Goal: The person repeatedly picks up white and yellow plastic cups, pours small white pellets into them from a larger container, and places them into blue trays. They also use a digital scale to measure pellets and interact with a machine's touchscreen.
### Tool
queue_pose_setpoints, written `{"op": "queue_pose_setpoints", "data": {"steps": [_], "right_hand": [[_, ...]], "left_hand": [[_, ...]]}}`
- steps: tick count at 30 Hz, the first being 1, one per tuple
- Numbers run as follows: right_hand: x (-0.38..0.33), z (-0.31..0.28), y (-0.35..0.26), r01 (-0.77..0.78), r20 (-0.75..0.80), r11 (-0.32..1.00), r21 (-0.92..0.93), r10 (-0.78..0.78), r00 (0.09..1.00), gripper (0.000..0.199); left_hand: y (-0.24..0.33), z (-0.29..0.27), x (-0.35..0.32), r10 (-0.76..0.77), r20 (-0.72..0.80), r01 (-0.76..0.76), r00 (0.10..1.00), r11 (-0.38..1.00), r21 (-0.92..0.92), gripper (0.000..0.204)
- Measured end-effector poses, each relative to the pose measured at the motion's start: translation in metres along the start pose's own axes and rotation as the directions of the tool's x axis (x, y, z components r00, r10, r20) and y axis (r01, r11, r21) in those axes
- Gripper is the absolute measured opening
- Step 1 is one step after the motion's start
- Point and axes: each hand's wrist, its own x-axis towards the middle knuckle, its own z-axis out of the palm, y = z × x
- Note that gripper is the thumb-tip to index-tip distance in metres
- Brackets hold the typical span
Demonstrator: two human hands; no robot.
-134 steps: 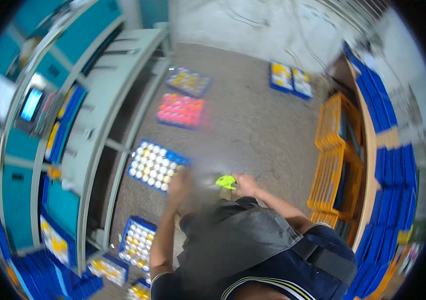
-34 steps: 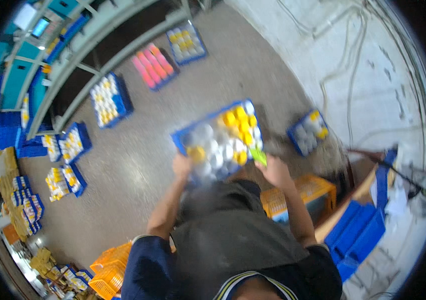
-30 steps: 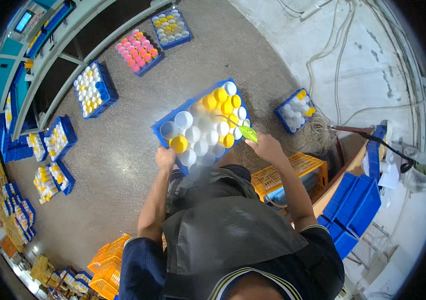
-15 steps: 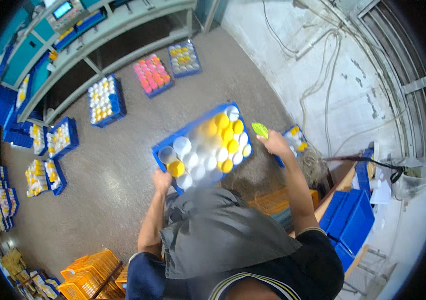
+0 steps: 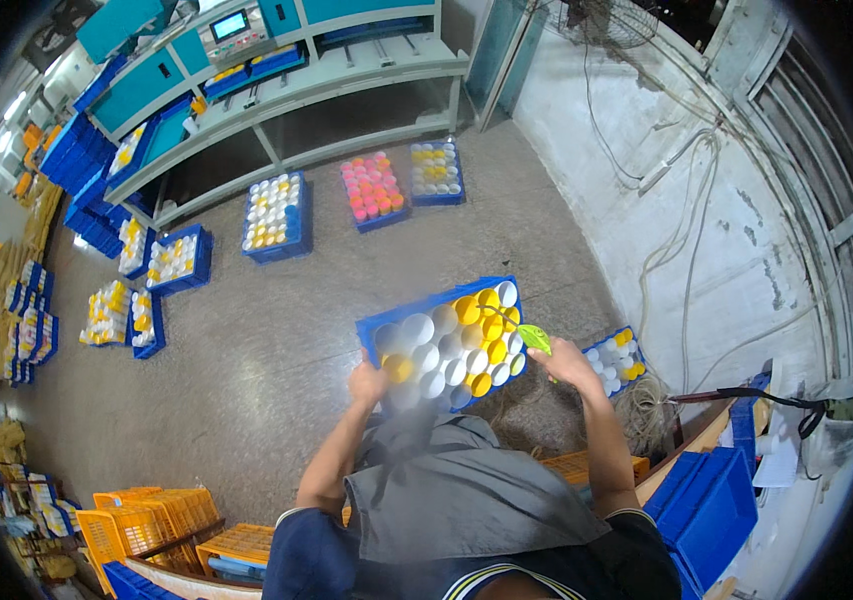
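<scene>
The left hand (image 5: 367,385) grips the left edge of a blue tray (image 5: 416,307), which is between the hands, in front of the body. The right hand (image 5: 563,362) is closed around a green tool (image 5: 534,340), its thin rod reaching left over yellow cups (image 5: 466,310). White cups (image 5: 425,357) fill the rest (some are hazy), so loading looks done. How much tool work is left, I cannot tell. Beyond both hands stands a pink-cup tray (image 5: 382,221).
</scene>
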Motion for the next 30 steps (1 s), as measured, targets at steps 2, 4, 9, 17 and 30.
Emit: {"op": "queue_pose_setpoints", "data": {"steps": [2, 4, 9, 17, 30], "right_hand": [[-0.004, 0.007, -0.004, 0.036, 0.048, 0.998, 0.046, -0.038, 0.998, 0.043], [-0.007, 0.016, -0.008, 0.101, 0.017, 0.994, -0.045, -0.101, 0.995, 0.044], [-0.010, 0.042, -0.028, 0.188, 0.052, 0.979, -0.080, -0.184, 0.982, 0.048], [-0.034, 0.054, -0.086, 0.183, 0.081, 0.935, -0.303, -0.166, 0.983, 0.050], [-0.032, 0.080, -0.100, 0.332, 0.201, 0.870, -0.364, -0.275, 0.940, 0.053]], "left_hand": [[0.002, 0.000, -0.007, -0.053, 0.083, 0.054, 0.995, 0.998, -0.014, 0.047], [0.001, 0.003, -0.010, -0.035, 0.041, 0.036, 0.999, 0.999, -0.013, 0.052], [-0.007, 0.014, -0.008, 0.036, 0.015, -0.036, 0.999, 0.999, -0.011, 0.073], [-0.003, 0.016, -0.013, -0.021, -0.006, 0.022, 1.000, 0.998, 0.056, 0.079], [-0.005, 0.025, -0.010, -0.098, -0.035, 0.098, 0.995, 0.995, -0.008, 0.076]]}}
